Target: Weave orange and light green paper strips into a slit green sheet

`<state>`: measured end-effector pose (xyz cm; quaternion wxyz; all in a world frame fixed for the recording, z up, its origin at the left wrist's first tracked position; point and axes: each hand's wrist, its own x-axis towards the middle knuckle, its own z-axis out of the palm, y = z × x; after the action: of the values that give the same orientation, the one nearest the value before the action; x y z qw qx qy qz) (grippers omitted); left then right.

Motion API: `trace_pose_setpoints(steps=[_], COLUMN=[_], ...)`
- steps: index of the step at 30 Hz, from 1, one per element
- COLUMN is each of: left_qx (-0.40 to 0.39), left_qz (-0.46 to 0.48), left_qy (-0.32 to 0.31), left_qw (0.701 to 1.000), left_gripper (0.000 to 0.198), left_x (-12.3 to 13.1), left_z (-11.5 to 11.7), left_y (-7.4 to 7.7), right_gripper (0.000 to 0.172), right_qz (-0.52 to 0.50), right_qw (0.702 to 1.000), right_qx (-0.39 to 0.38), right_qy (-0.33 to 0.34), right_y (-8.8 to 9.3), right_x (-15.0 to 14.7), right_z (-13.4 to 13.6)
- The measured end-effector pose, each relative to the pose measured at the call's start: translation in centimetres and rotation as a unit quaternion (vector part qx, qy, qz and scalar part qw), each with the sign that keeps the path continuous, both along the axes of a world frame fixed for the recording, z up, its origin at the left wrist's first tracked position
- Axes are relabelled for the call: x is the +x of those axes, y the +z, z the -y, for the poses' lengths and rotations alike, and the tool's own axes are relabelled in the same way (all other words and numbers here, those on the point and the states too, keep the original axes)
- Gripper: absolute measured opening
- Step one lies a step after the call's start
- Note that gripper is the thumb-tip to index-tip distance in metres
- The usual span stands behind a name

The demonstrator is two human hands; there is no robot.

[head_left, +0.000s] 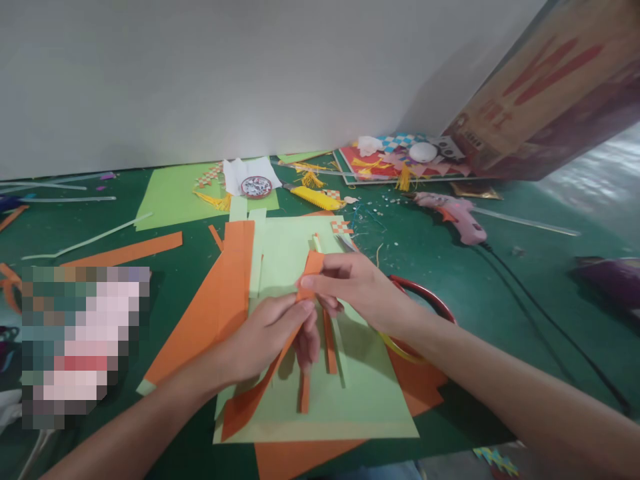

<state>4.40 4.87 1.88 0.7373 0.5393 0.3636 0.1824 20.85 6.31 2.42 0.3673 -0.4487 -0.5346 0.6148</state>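
My left hand (277, 327) pinches an orange paper strip (247, 401), whose lower end hangs curved toward the bottom left. My right hand (357, 283) grips the same strip near its upper end, thumb pressed on it. Beneath both hands lie pale green paper sheets (370, 400). Narrow orange strips (330, 343) and a thin green strip (339, 353) rest on or just above the green paper; whether fingers touch them is unclear. Scissors with a red and yellow handle (434, 298) lie partly hidden under my right forearm.
Orange sheets (207, 320) lie at left. Behind are a yellow cutter (317, 197), a round patterned piece (257, 187) and decorated boards (345, 167). A pink glue gun (457, 217) with a black cord is at right. A paper bag (545, 100) stands against the wall.
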Motion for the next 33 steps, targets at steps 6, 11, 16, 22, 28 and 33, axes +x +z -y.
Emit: trace_pose_setpoints(steps=[6, 11, 16, 22, 28, 33], left_qx=[0.035, 0.034, 0.019, -0.002, -0.007, -0.015], left_qz=[-0.045, -0.05, -0.045, -0.027, -0.006, 0.008], left_qy=[-0.019, -0.02, -0.018, -0.016, -0.015, -0.016], left_qw=[0.998, 0.998, 0.999, 1.0, 1.0, 1.0], left_gripper=[0.035, 0.033, 0.031, 0.03, 0.03, 0.031], left_x=[0.03, 0.06, 0.2, 0.11, 0.07, 0.01], left_z=[-0.27, -0.23, -0.17, -0.1, -0.08, -0.11], left_y=[0.2, 0.35, 0.35, 0.26, 0.08, -0.09], right_gripper=[0.032, 0.032, 0.032, 0.032, 0.033, 0.035], right_qz=[-0.019, -0.004, 0.011, 0.007, 0.012, 0.004], right_qw=[1.0, 1.0, 1.0, 0.999, 0.999, 0.999], right_qx=[0.001, 0.003, 0.002, 0.0, -0.001, 0.0], right_qy=[-0.003, -0.017, -0.028, -0.035, -0.033, -0.038], right_y=[-0.31, 0.02, -0.03, -0.2, -0.23, -0.35], right_x=[-0.21, -0.43, -0.55, -0.6, -0.67, -0.63], right_z=[0.09, 0.28, 0.42, 0.44, 0.41, 0.44])
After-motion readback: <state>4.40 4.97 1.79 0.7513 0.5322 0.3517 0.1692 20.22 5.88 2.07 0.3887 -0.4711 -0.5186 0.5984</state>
